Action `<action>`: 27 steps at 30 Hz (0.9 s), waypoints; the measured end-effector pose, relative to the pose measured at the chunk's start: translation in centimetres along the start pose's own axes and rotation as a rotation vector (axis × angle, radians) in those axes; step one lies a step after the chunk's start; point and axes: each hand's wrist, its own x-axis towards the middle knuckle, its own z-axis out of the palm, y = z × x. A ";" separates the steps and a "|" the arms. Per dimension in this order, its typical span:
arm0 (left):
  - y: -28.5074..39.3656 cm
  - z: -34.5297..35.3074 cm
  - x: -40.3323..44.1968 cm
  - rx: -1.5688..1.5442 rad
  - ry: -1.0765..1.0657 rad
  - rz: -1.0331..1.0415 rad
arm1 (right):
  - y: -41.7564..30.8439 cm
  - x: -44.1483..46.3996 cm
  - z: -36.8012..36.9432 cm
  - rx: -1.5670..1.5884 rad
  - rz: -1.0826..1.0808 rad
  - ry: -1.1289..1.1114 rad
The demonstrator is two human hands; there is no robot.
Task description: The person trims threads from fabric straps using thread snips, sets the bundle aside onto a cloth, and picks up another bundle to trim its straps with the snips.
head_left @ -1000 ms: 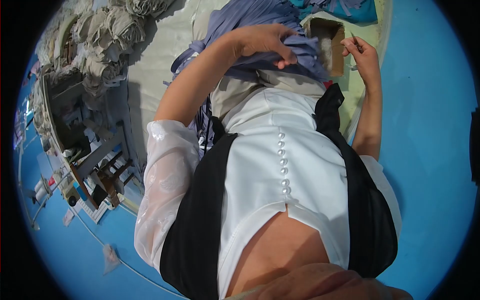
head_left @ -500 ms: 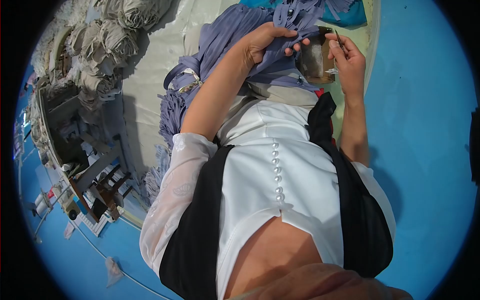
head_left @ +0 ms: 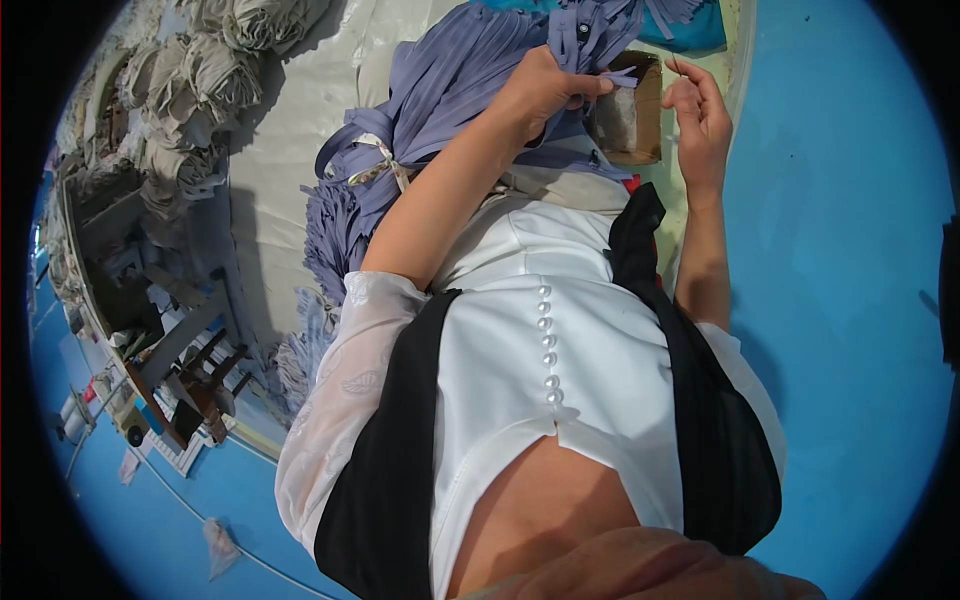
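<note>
My left hand (head_left: 545, 95) is closed on a blue-purple fabric strip that looks like zipper tape (head_left: 622, 78). Its cut end pokes out past my thumb toward the right. Under that hand a large bundle of the same strips (head_left: 440, 75) is spread across my lap, bound at the left by a pale patterned tie (head_left: 375, 165). My right hand (head_left: 703, 125) is raised beside the strip end, apart from it, fingers curled round a thin dark pointed tool (head_left: 675, 66). Most of the tool is hidden by the fingers.
Between my hands and just below them sits an open cardboard box (head_left: 650, 110) with whitish material inside. A teal bag (head_left: 695, 28) lies at the top. Beige bundles (head_left: 195, 75) are piled on the left, above a wooden frame (head_left: 190, 340). Blue floor (head_left: 850, 300) extends at right.
My left hand has turned and moved a little right; a strip end now sticks out from its fingers. Less of the dark tool shows in my right hand, and a small whitish bit below it is gone.
</note>
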 end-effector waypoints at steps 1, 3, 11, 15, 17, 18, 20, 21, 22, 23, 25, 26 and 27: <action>-0.1 0.3 -0.2 0.047 0.034 0.016 | -0.1 -0.2 -0.6 -0.161 0.010 -0.039; 0.1 0.6 -0.6 0.138 0.086 0.044 | -1.0 -1.2 0.9 -0.314 -0.071 -0.021; 0.1 0.6 -0.8 0.035 0.045 0.066 | -0.6 -1.8 1.0 -0.510 -0.040 0.070; 0.5 -0.6 -0.2 -0.225 -0.048 -0.113 | -0.1 -1.6 1.5 -0.501 -0.111 0.055; 0.4 -0.8 -0.1 -0.256 -0.047 -0.164 | 0.1 -1.6 2.2 -0.537 -0.173 0.045; 0.5 -0.9 0.1 -0.270 -0.048 -0.186 | 0.3 -1.4 2.4 -0.572 -0.208 0.052; 0.3 -1.1 0.2 -0.317 -0.073 -0.205 | 0.6 -1.2 2.8 -0.622 -0.250 0.059; 0.2 -1.2 0.2 -0.341 -0.085 -0.214 | 0.7 -1.1 2.8 -0.636 -0.258 0.061; 0.2 -1.2 0.3 -0.336 -0.087 -0.221 | 0.7 -1.0 2.9 -0.651 -0.266 0.064; 0.3 -1.0 0.1 -0.331 -0.089 -0.229 | 0.7 -1.0 2.9 -0.658 -0.267 0.063; 0.4 -1.0 0.2 -0.342 -0.095 -0.235 | 0.7 -0.9 2.9 -0.673 -0.268 0.061; 0.3 -1.1 0.2 -0.357 -0.098 -0.234 | 0.7 -0.8 3.0 -0.669 -0.284 0.074; 0.2 -1.1 0.2 -0.373 -0.101 -0.233 | 0.8 -0.7 3.1 -0.664 -0.300 0.086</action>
